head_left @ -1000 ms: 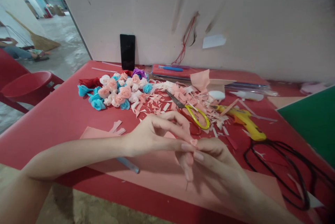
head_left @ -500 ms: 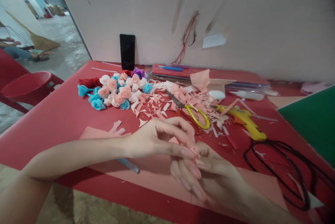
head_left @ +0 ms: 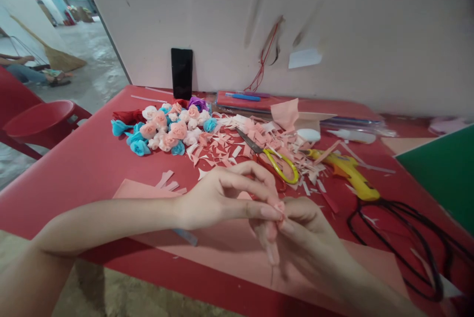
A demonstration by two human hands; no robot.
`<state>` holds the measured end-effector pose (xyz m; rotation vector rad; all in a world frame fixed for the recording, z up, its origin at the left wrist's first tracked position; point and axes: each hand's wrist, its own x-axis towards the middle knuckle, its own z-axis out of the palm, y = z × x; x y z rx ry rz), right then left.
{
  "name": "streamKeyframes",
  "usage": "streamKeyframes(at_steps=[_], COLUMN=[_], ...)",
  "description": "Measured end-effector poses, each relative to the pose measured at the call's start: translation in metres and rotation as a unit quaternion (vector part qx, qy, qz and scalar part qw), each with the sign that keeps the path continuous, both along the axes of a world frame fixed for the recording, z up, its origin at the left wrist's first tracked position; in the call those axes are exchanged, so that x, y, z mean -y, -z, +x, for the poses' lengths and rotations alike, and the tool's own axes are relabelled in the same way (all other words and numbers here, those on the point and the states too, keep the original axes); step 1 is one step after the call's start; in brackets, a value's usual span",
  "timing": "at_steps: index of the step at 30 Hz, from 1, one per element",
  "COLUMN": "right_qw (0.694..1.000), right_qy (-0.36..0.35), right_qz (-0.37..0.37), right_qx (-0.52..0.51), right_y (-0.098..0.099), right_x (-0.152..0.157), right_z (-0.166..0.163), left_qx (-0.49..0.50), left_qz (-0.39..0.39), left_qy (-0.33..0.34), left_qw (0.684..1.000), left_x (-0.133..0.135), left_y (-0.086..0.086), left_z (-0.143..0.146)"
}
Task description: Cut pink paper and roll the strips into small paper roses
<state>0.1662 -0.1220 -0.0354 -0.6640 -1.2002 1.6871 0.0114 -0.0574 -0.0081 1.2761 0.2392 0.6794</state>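
Between my two hands is a small pink paper flower [head_left: 280, 207], pinched at the fingertips and partly hidden by them. My left hand [head_left: 229, 196] reaches in from the left, thumb and fingers closed on the flower. From the lower right, my right hand [head_left: 305, 230] grips the same flower with thumb and forefinger, its other fingers curled below. Under both hands lies a sheet of pink paper [head_left: 222, 253]. Just beyond them are scissors [head_left: 279, 165] with yellow handles, resting among pink and white paper scraps [head_left: 218, 146].
Finished paper flowers [head_left: 163, 129] in several colours are heaped at the back left, before an upright phone [head_left: 182, 74]. A yellow glue gun [head_left: 348, 171] with a looping black cord [head_left: 414, 228] lies right, near a green board [head_left: 440, 174]. A red chair [head_left: 40, 117] stands left.
My right hand has turned, its lower fingers drawing together and folding under the flower. My left hand keeps its pinch, with the flower shifted slightly right and up.
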Motion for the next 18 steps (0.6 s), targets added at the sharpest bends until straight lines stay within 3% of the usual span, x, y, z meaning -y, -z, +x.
streamKeyframes(at_steps=[2, 4, 8, 14, 18], right_qw=[0.994, 0.967, 0.856, 0.689, 0.627], right_qy=[0.05, 0.121, 0.228, 0.324, 0.352], right_qz=[0.07, 0.16, 0.313, 0.457, 0.49], right_qx=[0.068, 0.16, 0.342, 0.46, 0.492], right_y=[-0.006, -0.013, -0.024, -0.02, -0.018], right_x=[0.0, 0.0, 0.003, 0.007, 0.009], right_z=[0.001, 0.002, 0.001, -0.005, -0.006], left_qx=[-0.001, -0.001, 0.01, 0.003, 0.006], left_qz=[0.022, 0.041, 0.075, 0.2, 0.277], left_qy=[-0.019, -0.037, -0.07, -0.152, -0.184], left_qw=[1.0, 0.998, 0.995, 0.968, 0.943], left_x=[0.0, 0.001, 0.003, 0.003, 0.002], left_y=[-0.001, -0.001, 0.001, 0.006, 0.01], left_z=[-0.001, -0.001, 0.0, 0.002, 0.002])
